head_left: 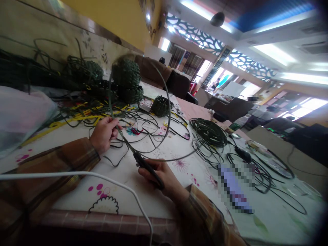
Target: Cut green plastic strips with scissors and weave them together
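My left hand (105, 134) pinches a dark green strip (168, 102), which loops up and round over the table. My right hand (160, 177) is wrapped round black-handled scissors (147, 167). Their blades point up and left toward my left hand, and the strip runs close beside them. Whether the blades are closed on the strip is too small to tell. Behind my left hand lie loose green and yellow strips (84, 118). Several woven dark green baskets (127, 73) stand at the back, with a smaller one (161, 106) to their right.
A coil of green strip (208, 132) lies on the right, near black cables and a partly blurred purple object (234, 189). A translucent plastic bag (23, 116) is at the left. A white cable (102, 176) crosses in front of my forearms. Chairs and people are farther back.
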Tool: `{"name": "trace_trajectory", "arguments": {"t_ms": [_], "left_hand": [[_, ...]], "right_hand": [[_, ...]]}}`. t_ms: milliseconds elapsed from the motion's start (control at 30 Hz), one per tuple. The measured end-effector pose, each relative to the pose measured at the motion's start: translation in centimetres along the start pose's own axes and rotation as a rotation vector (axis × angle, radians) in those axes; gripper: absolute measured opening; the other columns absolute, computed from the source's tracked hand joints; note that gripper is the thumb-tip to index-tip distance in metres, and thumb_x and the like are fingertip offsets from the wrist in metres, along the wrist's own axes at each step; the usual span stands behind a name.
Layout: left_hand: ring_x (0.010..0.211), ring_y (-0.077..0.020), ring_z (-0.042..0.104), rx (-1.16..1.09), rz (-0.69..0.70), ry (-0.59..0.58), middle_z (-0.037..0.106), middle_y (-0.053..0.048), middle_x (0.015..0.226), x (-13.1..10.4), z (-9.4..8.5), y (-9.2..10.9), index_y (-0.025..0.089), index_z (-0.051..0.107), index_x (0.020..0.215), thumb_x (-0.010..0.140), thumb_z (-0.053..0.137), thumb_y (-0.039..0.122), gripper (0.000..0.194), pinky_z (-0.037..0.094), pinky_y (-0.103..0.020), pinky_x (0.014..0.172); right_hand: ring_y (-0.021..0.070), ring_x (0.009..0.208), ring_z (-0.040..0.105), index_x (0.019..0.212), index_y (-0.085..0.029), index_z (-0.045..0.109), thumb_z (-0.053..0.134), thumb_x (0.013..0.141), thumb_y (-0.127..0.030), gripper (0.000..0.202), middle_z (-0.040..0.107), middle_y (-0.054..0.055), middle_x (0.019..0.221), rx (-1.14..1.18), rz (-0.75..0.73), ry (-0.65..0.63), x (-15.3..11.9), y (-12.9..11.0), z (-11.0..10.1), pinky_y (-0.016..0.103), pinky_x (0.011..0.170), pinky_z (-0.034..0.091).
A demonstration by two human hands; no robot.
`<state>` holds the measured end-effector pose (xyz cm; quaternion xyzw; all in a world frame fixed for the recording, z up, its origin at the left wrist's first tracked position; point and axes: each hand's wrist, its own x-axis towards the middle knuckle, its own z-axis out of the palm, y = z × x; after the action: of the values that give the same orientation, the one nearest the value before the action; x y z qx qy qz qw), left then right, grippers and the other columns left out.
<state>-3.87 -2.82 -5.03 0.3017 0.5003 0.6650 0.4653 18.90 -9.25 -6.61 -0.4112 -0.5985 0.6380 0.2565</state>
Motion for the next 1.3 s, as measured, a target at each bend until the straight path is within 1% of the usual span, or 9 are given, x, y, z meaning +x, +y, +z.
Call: {"name": "trace_trajectory", "arguments": {"t_ms": [100,167,333,467,600,700,867,1067,1300], "left_hand": [[0.037,-0.0027,0.032,0.014,0.068,0.019,0.056,0.002,0.062,0.3,-0.1,0.1,0.017,0.044,0.071,0.089,0.052,0.014,0.019,0.022,-0.015,0.035],[0.036,-0.0021,0.031,0.019,0.046,0.013,0.056,0.002,0.062,0.1,0.0,0.1,0.017,0.043,0.071,0.09,0.05,0.014,0.02,0.021,-0.015,0.034],[0.036,-0.0017,0.031,0.009,-0.031,-0.037,0.058,0.001,0.064,-1.0,0.4,0.0,0.017,0.042,0.075,0.09,0.054,0.016,0.02,0.023,-0.014,0.035],[0.037,-0.0014,0.032,-0.007,-0.04,-0.024,0.058,0.001,0.065,-1.2,0.7,0.0,0.017,0.041,0.074,0.093,0.048,0.013,0.02,0.022,-0.014,0.035],[0.036,-0.0014,0.032,-0.002,-0.07,-0.031,0.056,0.001,0.063,-1.1,0.7,0.0,0.016,0.044,0.073,0.092,0.049,0.013,0.02,0.021,-0.014,0.034],[0.036,-0.0016,0.032,0.008,-0.053,-0.051,0.058,0.0,0.065,-0.5,0.3,-0.1,0.015,0.045,0.073,0.09,0.05,0.013,0.018,0.02,-0.015,0.034],[0.035,-0.0016,0.032,0.02,0.064,0.02,0.055,0.003,0.062,0.7,-0.5,0.2,0.017,0.044,0.072,0.087,0.055,0.015,0.018,0.021,-0.015,0.034],[0.034,-0.0015,0.029,0.018,0.029,0.016,0.055,0.003,0.06,-0.2,0.1,0.3,0.018,0.042,0.073,0.089,0.05,0.014,0.018,0.02,-0.014,0.033],[0.034,-0.0012,0.031,0.006,0.009,0.021,0.055,0.003,0.061,-0.6,0.4,0.1,0.018,0.043,0.072,0.084,0.057,0.016,0.02,0.021,-0.013,0.033]], "right_hand": [[0.0052,0.043,0.039,0.104,-0.012,0.07,0.078,0.075,-0.05,0.049,0.048,-0.007,0.055,-0.007,0.013,-0.014,0.4,0.5,-0.3,0.018,0.038,0.03],[0.0058,0.045,0.041,0.105,-0.013,0.07,0.078,0.075,-0.05,0.049,0.051,-0.006,0.057,-0.008,0.016,-0.008,0.5,0.5,-0.4,0.018,0.039,0.032],[0.0065,0.046,0.042,0.095,-0.012,0.069,0.073,0.081,-0.046,0.037,0.049,-0.005,0.056,-0.083,-0.006,-0.023,-0.1,-0.6,-0.4,0.018,0.041,0.031],[0.0069,0.046,0.039,0.092,-0.013,0.069,0.071,0.08,-0.047,0.037,0.045,-0.006,0.054,-0.115,-0.005,-0.007,-0.5,-1.5,-0.1,0.02,0.042,0.029],[0.0069,0.049,0.035,0.083,-0.012,0.071,0.072,0.079,-0.048,0.036,0.043,-0.005,0.054,-0.162,-0.071,-0.003,-0.4,-1.5,0.0,0.022,0.045,0.026],[0.006,0.046,0.034,0.089,-0.012,0.072,0.076,0.076,-0.049,0.04,0.044,-0.006,0.053,-0.093,-0.026,0.01,-0.2,-0.7,-0.2,0.022,0.043,0.025],[0.0052,0.043,0.037,0.099,-0.012,0.072,0.079,0.074,-0.049,0.044,0.046,-0.007,0.054,-0.011,0.028,-0.015,0.2,0.6,-0.4,0.019,0.04,0.027],[0.0054,0.045,0.041,0.101,-0.013,0.071,0.08,0.074,-0.046,0.043,0.05,-0.006,0.059,0.064,0.025,-0.038,0.4,0.9,-0.5,0.017,0.039,0.029],[0.0047,0.046,0.038,0.097,-0.012,0.072,0.08,0.074,-0.047,0.043,0.049,-0.005,0.059,0.038,0.008,-0.015,0.0,0.0,-0.2,0.018,0.04,0.027]]}}
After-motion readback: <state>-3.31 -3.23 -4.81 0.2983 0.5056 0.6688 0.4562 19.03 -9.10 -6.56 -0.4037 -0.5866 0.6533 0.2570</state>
